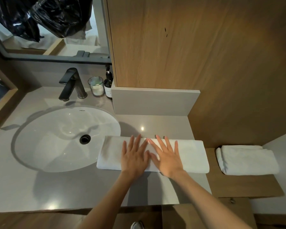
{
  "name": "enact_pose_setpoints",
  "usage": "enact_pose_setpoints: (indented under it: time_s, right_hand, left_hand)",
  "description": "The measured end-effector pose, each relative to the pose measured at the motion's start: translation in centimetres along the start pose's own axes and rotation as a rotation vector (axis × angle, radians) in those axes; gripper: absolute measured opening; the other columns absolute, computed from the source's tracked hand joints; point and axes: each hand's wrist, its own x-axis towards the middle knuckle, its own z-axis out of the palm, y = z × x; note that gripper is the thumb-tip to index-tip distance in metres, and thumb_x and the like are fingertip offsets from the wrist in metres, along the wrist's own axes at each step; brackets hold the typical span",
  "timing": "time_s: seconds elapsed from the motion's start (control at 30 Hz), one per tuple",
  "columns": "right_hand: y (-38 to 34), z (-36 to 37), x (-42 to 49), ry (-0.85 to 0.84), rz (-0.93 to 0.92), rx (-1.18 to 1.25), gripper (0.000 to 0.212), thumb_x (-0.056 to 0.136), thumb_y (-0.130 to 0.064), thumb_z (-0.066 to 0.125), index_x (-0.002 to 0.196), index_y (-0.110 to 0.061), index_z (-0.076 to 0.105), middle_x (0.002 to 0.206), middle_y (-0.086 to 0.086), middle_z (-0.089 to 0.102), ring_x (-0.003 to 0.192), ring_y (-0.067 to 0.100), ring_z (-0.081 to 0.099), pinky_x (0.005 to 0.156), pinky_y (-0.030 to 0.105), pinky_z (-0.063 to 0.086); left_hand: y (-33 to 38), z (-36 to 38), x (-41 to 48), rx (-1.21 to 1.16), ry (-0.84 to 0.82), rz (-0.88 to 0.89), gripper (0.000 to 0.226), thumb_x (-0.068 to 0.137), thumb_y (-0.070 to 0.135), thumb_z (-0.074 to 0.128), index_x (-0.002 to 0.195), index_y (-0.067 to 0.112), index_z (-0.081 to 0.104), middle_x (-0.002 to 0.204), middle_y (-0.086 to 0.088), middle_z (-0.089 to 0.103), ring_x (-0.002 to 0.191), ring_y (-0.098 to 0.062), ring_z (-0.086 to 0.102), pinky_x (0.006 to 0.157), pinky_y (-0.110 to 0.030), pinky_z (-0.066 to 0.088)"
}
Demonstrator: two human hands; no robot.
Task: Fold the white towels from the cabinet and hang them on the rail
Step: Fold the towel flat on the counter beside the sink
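Note:
A white towel [193,154], folded into a long band, lies on the grey counter [40,187] to the right of the sink. Its left end overhangs the basin's rim. My left hand [134,156] and my right hand [167,157] press flat on the towel's middle, side by side, fingers straight and spread. A second folded white towel [246,161] lies on a wooden shelf [241,185] at the right. No rail is in view.
A white oval sink [56,139] with a black faucet [71,83] fills the left of the counter. A glass [97,86] and a dark pump bottle [109,85] stand behind it. A wooden cabinet [188,43] rises ahead, with a mirror [48,25] at the upper left.

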Motion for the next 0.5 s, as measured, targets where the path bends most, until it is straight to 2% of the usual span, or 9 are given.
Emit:
enact_pose_setpoints:
  time_s: [0.13, 0.23, 0.33, 0.37, 0.4, 0.43, 0.47, 0.5]
  right_hand:
    - [4.0, -0.4, -0.7, -0.034, 0.039, 0.006, 0.067, 0.082, -0.072, -0.006, 0.144, -0.051, -0.02, 0.159, -0.013, -0.022, 0.148, 0.024, -0.018, 0.111, 0.05, -0.024]
    - [7.4, -0.4, -2.0, -0.031, 0.095, 0.012, 0.065, 0.084, -0.073, -0.01, 0.144, -0.051, -0.02, 0.157, -0.013, -0.026, 0.147, 0.025, -0.022, 0.116, 0.051, -0.018]
    - [9.0, -0.4, -3.0, -0.031, 0.198, -0.004, 0.064, 0.084, -0.075, -0.01, 0.142, -0.054, -0.023, 0.152, -0.015, -0.032, 0.145, 0.028, -0.025, 0.112, 0.056, -0.02]
    - [9.3, -0.2, -3.2, -0.032, 0.253, 0.041, 0.063, 0.084, -0.077, -0.007, 0.141, -0.056, -0.024, 0.15, -0.017, -0.035, 0.146, 0.03, -0.023, 0.113, 0.058, -0.014]
    - [9.6, -0.2, -3.4, -0.03, 0.301, 0.118, 0.064, 0.083, -0.079, -0.003, 0.14, -0.058, -0.023, 0.148, -0.02, -0.036, 0.147, 0.034, -0.016, 0.116, 0.059, -0.001]
    - [9.8, -0.1, -3.6, -0.02, 0.331, 0.205, 0.066, 0.08, -0.08, 0.001, 0.138, -0.06, -0.022, 0.149, -0.022, -0.037, 0.148, 0.037, -0.004, 0.116, 0.058, 0.02]
    - [10.0, -0.1, -3.7, 0.006, 0.341, 0.278, 0.067, 0.079, -0.079, 0.006, 0.138, -0.061, -0.019, 0.151, -0.022, -0.034, 0.146, 0.039, 0.012, 0.106, 0.053, 0.041]
    - [10.0, -0.1, -4.0, 0.043, 0.34, 0.331, 0.066, 0.08, -0.076, 0.012, 0.138, -0.062, -0.016, 0.153, -0.022, -0.031, 0.141, 0.038, 0.028, 0.092, 0.044, 0.054]
  left_hand:
    - [-2.4, -0.4, 0.0, -0.033, 0.024, -0.047, 0.069, 0.088, 0.068, 0.002, 0.151, 0.04, 0.005, 0.161, 0.006, -0.009, 0.147, -0.021, -0.013, 0.118, -0.046, -0.012]
    - [-4.8, -0.7, -0.6, -0.041, 0.053, -0.103, 0.071, 0.086, 0.069, 0.0, 0.151, 0.042, 0.005, 0.161, 0.004, -0.007, 0.148, -0.022, -0.01, 0.119, -0.044, -0.009]
    - [-7.3, -0.8, -1.4, -0.019, 0.043, -0.14, 0.07, 0.085, 0.068, -0.003, 0.151, 0.043, -0.001, 0.161, 0.002, -0.008, 0.148, -0.022, -0.008, 0.119, -0.045, -0.006]
    - [-8.0, -0.8, -1.7, -0.042, 0.031, -0.154, 0.07, 0.086, 0.07, -0.001, 0.15, 0.044, -0.002, 0.161, 0.002, -0.009, 0.148, -0.022, -0.007, 0.118, -0.046, -0.002]
    - [-8.5, -0.8, -1.9, -0.096, 0.021, -0.178, 0.069, 0.086, 0.072, 0.001, 0.15, 0.045, -0.002, 0.161, 0.004, -0.009, 0.148, -0.022, -0.005, 0.118, -0.048, 0.006]
    - [-8.8, -1.0, -2.1, -0.164, 0.01, -0.208, 0.069, 0.087, 0.074, 0.006, 0.149, 0.046, 0.0, 0.161, 0.005, -0.008, 0.149, -0.024, 0.0, 0.116, -0.049, 0.018]
    - [-9.0, -1.1, -2.2, -0.227, -0.001, -0.237, 0.068, 0.088, 0.074, 0.012, 0.149, 0.047, 0.003, 0.161, 0.005, -0.007, 0.148, -0.026, 0.008, 0.11, -0.049, 0.03]
    - [-9.2, -1.2, -2.3, -0.275, -0.007, -0.267, 0.067, 0.088, 0.073, 0.019, 0.148, 0.047, 0.007, 0.161, 0.003, -0.006, 0.146, -0.029, 0.019, 0.104, -0.049, 0.039]
